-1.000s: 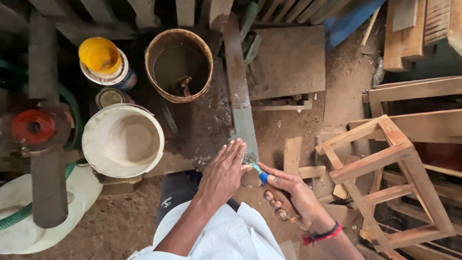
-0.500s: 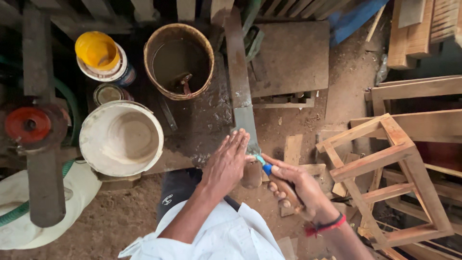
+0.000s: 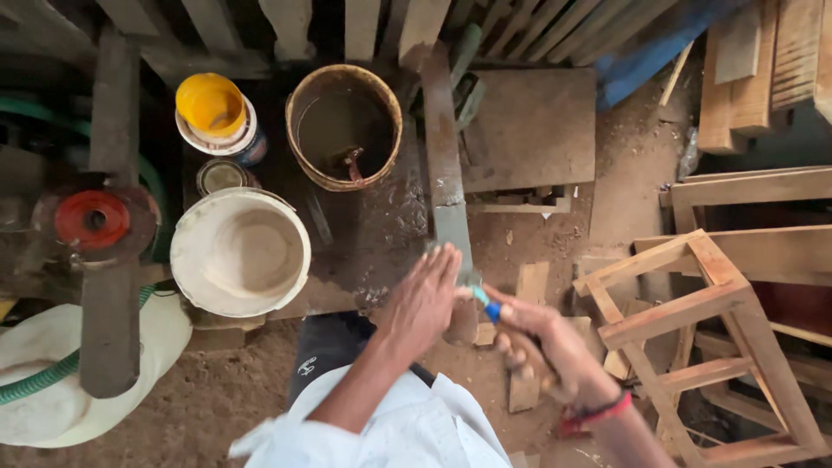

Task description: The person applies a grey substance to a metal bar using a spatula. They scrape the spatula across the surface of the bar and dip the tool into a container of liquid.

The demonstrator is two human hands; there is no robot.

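Head view: the left hand [image 3: 425,299] lies flat, fingers straight, against the near end of a long grey wooden slat [image 3: 446,186]. Just right of it, the right hand [image 3: 542,347] is closed around a blue-handled tool [image 3: 485,305] touching that slat. A white bucket [image 3: 240,251] sits left of both hands.

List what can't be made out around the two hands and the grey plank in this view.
- Head view: the near end of the grey plank is covered by the left hand.
- The tool in the right hand shows only a blue tip; the fist hides the rest.
- The brown bucket's contents are too dark to tell.
- The wooden frame is cut off by the right edge.
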